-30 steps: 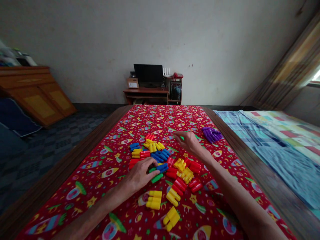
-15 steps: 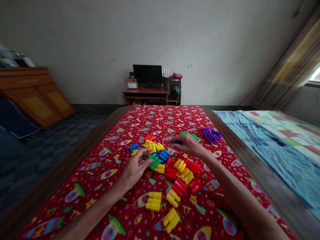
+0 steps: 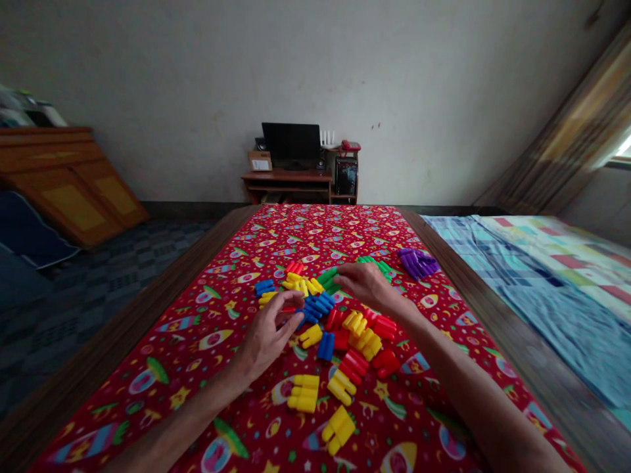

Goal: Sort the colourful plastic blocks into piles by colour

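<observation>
While I watch from afar over the red cloth [image 3: 315,230], I see the left hand [image 3: 263,335] with thumb and fingers loosely parted beside the blue blocks [image 3: 320,305]; contact I cannot tell. Next, a green block [image 3: 327,279] is pinched by one end in the right hand [image 3: 365,282]. Just beyond lies a green row [image 3: 384,269], then purple blocks [image 3: 417,264].

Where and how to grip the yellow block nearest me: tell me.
Pinch the yellow block from above, probably across its solid far end: it lies flat with bare cloth around it, prongs pointing towards you and left.
</observation>
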`<state>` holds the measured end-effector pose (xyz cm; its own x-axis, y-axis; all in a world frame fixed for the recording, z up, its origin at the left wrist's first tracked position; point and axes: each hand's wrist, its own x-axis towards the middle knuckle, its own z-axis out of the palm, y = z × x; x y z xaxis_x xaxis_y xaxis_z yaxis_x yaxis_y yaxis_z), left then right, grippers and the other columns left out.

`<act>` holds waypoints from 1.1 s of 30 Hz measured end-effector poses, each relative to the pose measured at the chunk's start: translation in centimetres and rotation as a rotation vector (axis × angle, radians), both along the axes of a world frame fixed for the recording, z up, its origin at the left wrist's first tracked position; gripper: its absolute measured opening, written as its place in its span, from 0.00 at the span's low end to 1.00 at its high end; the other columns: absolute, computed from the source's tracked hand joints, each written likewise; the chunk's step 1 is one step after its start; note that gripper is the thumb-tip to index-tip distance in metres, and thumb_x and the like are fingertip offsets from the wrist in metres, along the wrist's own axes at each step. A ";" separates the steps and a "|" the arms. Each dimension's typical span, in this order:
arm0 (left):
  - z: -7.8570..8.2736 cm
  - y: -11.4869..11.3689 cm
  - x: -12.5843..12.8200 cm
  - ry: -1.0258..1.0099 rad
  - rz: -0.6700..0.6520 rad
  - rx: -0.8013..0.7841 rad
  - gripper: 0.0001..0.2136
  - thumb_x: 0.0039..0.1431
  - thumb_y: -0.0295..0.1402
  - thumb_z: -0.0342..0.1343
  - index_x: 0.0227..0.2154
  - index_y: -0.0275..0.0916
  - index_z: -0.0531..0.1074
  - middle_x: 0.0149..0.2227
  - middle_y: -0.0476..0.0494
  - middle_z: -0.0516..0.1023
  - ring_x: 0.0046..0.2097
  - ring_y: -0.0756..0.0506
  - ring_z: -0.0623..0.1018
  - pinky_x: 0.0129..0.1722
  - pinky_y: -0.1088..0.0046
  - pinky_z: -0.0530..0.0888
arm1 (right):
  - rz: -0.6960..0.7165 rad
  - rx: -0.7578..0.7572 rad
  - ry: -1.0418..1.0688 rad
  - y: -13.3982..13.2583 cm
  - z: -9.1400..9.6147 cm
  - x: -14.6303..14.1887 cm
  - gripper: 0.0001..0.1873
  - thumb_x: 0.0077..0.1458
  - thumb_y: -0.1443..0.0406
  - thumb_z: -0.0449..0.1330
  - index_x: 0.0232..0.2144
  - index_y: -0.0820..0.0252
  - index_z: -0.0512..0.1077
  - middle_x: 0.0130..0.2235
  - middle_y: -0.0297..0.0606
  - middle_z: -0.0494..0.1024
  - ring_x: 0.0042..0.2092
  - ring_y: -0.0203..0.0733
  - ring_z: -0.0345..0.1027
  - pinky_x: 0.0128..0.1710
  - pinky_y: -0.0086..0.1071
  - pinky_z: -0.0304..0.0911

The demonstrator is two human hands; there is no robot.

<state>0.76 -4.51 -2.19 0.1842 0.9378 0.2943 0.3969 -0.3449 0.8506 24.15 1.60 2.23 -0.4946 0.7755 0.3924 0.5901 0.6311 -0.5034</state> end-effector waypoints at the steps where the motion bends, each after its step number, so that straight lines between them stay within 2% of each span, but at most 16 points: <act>1: 0.1 -0.4 0.1 0.070 -0.030 0.057 0.14 0.62 0.40 0.51 0.47 0.40 0.67 0.47 0.40 0.76 0.46 0.42 0.79 0.45 0.65 0.77 | -0.080 0.026 -0.010 0.8 0.2 1.2 0.13 0.60 0.65 0.53 0.27 0.61 0.75 0.22 0.31 0.70 0.23 0.30 0.58 0.25 0.25 0.48; 4: 0.4 -1.9 0.9 0.319 -0.258 0.266 0.16 0.66 0.37 0.47 0.55 0.42 0.65 0.57 0.39 0.71 0.57 0.41 0.72 0.57 0.61 0.70 | -0.250 0.057 -0.126 2.9 0.1 4.8 0.13 0.57 0.66 0.53 0.24 0.62 0.74 0.20 0.31 0.68 0.23 0.31 0.56 0.24 0.26 0.46; 7: 0.5 -3.9 2.2 0.591 -0.565 0.401 0.22 0.66 0.41 0.50 0.61 0.47 0.60 0.65 0.45 0.62 0.67 0.39 0.58 0.66 0.56 0.57 | -0.280 0.004 -0.273 4.2 -0.5 6.9 0.13 0.55 0.67 0.54 0.22 0.63 0.74 0.20 0.32 0.69 0.23 0.31 0.58 0.25 0.27 0.45; 9: 0.5 -5.1 3.0 0.712 -0.668 0.431 0.24 0.65 0.44 0.51 0.62 0.48 0.60 0.67 0.48 0.58 0.68 0.39 0.55 0.67 0.55 0.54 | -0.311 -0.033 -0.354 4.4 -1.0 7.3 0.12 0.56 0.67 0.55 0.25 0.63 0.76 0.22 0.34 0.72 0.25 0.33 0.62 0.26 0.27 0.47; 12: 0.4 -5.8 3.6 0.771 -0.683 0.469 0.22 0.64 0.43 0.52 0.60 0.47 0.63 0.66 0.49 0.59 0.68 0.40 0.54 0.67 0.55 0.50 | -0.423 -0.054 -0.450 4.3 -1.5 7.1 0.11 0.57 0.66 0.55 0.35 0.62 0.78 0.30 0.40 0.78 0.31 0.38 0.69 0.27 0.27 0.49; 15: -0.2 -4.9 3.3 0.789 -0.619 0.494 0.17 0.64 0.38 0.53 0.55 0.47 0.70 0.65 0.49 0.63 0.67 0.40 0.56 0.68 0.53 0.46 | -0.524 -0.038 -0.501 3.7 -1.2 6.8 0.15 0.59 0.65 0.55 0.45 0.61 0.77 0.39 0.45 0.80 0.38 0.42 0.72 0.29 0.28 0.52; 17: -0.7 -3.7 2.6 0.797 -0.544 0.491 0.14 0.64 0.38 0.52 0.52 0.48 0.71 0.64 0.48 0.65 0.67 0.40 0.58 0.67 0.50 0.45 | -0.559 -0.028 -0.531 3.2 -0.5 6.4 0.15 0.60 0.64 0.53 0.44 0.60 0.76 0.39 0.46 0.80 0.39 0.44 0.72 0.29 0.29 0.51; 20: -1.2 -2.0 1.4 0.777 -0.440 0.465 0.13 0.65 0.38 0.52 0.49 0.47 0.74 0.64 0.45 0.65 0.67 0.38 0.58 0.66 0.47 0.47 | -0.557 -0.019 -0.561 2.1 1.1 5.7 0.14 0.62 0.65 0.50 0.37 0.60 0.77 0.34 0.45 0.79 0.36 0.42 0.72 0.28 0.29 0.48; 22: -1.0 -1.8 1.1 0.749 -0.380 0.455 0.12 0.66 0.35 0.50 0.47 0.44 0.75 0.64 0.43 0.64 0.66 0.38 0.59 0.66 0.48 0.49 | -0.519 -0.009 -0.547 1.4 2.1 5.0 0.14 0.62 0.65 0.51 0.34 0.61 0.76 0.31 0.44 0.78 0.33 0.40 0.70 0.27 0.30 0.46; 24: -0.4 -2.6 1.4 0.724 -0.389 0.463 0.14 0.67 0.34 0.48 0.50 0.42 0.73 0.64 0.41 0.64 0.66 0.38 0.60 0.66 0.50 0.51 | -0.450 -0.010 -0.524 0.6 2.7 4.2 0.13 0.61 0.66 0.52 0.32 0.61 0.76 0.29 0.42 0.77 0.30 0.37 0.67 0.26 0.30 0.45; 27: 0.4 -4.8 2.8 0.747 -0.616 0.488 0.20 0.65 0.41 0.50 0.59 0.46 0.65 0.66 0.46 0.60 0.67 0.39 0.56 0.66 0.53 0.51 | -0.298 -0.023 -0.485 -0.5 3.1 3.2 0.12 0.61 0.66 0.53 0.29 0.62 0.75 0.26 0.38 0.74 0.25 0.33 0.61 0.26 0.30 0.44; 29: 0.3 -5.7 3.5 0.807 -0.729 0.502 0.23 0.64 0.43 0.51 0.61 0.48 0.62 0.67 0.51 0.58 0.68 0.40 0.55 0.67 0.54 0.49 | -0.185 -0.017 -0.432 -1.0 2.9 2.8 0.11 0.61 0.67 0.54 0.29 0.62 0.75 0.25 0.36 0.73 0.24 0.32 0.60 0.25 0.29 0.45; 31: -0.4 -5.5 3.5 0.872 -0.677 0.503 0.21 0.66 0.39 0.50 0.60 0.50 0.62 0.66 0.52 0.60 0.68 0.41 0.56 0.67 0.54 0.46 | -0.098 -0.010 -0.363 -1.4 2.4 2.7 0.11 0.61 0.67 0.54 0.31 0.62 0.75 0.27 0.36 0.75 0.26 0.32 0.62 0.26 0.28 0.49; 33: -1.2 -4.2 2.9 0.912 -0.545 0.497 0.19 0.67 0.36 0.49 0.59 0.50 0.63 0.64 0.51 0.64 0.66 0.41 0.59 0.67 0.53 0.44 | -0.039 -0.019 -0.303 -1.8 1.7 3.2 0.13 0.64 0.62 0.53 0.38 0.61 0.76 0.33 0.39 0.79 0.32 0.36 0.69 0.31 0.27 0.57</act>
<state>3.67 -8.71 -3.35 0.8581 0.4889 0.1572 0.4873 -0.8717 0.0513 27.39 -0.22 3.92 -0.5564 0.8021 0.2168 0.7390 0.5970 -0.3123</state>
